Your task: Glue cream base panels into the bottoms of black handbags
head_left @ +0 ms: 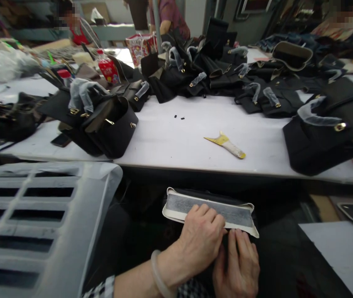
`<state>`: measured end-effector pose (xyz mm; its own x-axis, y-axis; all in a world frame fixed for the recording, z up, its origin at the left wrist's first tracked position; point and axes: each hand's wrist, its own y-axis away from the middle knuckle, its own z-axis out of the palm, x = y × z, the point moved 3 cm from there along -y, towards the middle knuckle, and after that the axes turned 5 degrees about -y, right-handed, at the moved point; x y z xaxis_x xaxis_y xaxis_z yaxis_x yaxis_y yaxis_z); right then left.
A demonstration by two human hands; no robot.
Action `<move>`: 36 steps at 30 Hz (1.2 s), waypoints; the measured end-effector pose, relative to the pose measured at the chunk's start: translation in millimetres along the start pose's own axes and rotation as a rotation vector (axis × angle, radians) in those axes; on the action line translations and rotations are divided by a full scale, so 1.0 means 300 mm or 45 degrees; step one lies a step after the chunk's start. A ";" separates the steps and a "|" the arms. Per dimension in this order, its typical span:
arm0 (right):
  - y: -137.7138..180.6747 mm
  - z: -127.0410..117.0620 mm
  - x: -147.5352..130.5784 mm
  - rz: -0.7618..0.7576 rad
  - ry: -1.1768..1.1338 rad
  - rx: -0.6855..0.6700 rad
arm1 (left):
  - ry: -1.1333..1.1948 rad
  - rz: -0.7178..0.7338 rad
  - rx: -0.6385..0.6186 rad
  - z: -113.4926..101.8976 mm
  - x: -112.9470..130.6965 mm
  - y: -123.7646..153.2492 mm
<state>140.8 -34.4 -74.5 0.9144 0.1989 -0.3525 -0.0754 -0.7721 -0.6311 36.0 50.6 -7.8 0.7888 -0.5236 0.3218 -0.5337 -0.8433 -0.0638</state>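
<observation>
Low in the view, in front of the table's near edge, my two hands rest on a long flat grey panel with a cream border (195, 205), which lies on a black bag on my lap. My left hand (199, 240), a pale bangle on its wrist, has its fingers curled down onto the panel's near edge. My right hand (240, 263) lies beside it with fingers pressed together against the same edge. Whether either hand pinches the panel is hidden.
A white table (176, 140) carries a yellow-bladed scraper (226, 145), black handbags at the left (102, 120) and right (322, 136), and a heap of black bags (226, 74) at the back. A white slatted crate (33, 215) stands at my left. Other people stand behind.
</observation>
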 end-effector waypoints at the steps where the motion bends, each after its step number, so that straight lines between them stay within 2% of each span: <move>1: -0.001 0.005 -0.006 -0.004 0.016 0.004 | 0.001 -0.006 0.007 -0.001 -0.006 0.009; 7: -0.027 0.028 -0.066 -0.104 0.087 0.139 | 0.039 -0.077 0.138 -0.004 -0.062 0.056; 13: -0.041 0.060 -0.131 -0.149 0.003 0.142 | 0.173 -0.165 0.308 -0.010 -0.123 0.101; 21: -0.039 0.102 -0.185 -0.250 -0.053 0.112 | 0.308 -0.317 0.499 -0.028 -0.163 0.158; 26: -0.031 0.125 -0.210 -0.296 -0.056 0.083 | 0.479 -0.415 0.729 -0.014 -0.226 0.233; 28: -0.027 0.134 -0.215 -0.324 -0.031 0.079 | 0.722 -0.556 0.834 0.030 -0.270 0.282; 29: -0.026 0.138 -0.218 -0.343 -0.019 0.079 | 0.924 -0.688 0.871 0.067 -0.294 0.306; 31: -0.025 0.145 -0.225 -0.390 -0.013 0.087 | 1.531 -1.128 0.893 0.173 -0.336 0.347; 33: -0.029 0.149 -0.234 -0.421 -0.034 0.101 | 2.184 -1.598 0.768 0.293 -0.338 0.357; 34: -0.032 0.151 -0.238 -0.432 -0.050 0.106 | 2.410 -1.736 0.663 0.341 -0.328 0.347; 36: -0.039 0.154 -0.247 -0.463 -0.075 0.117 | 2.664 -1.826 0.506 0.405 -0.308 0.306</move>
<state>55.4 -12.3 -73.0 0.8638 0.4865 -0.1311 0.2126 -0.5878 -0.7806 -48.9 6.8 -158.3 -0.7728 0.5499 0.3167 -0.0114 -0.5110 0.8595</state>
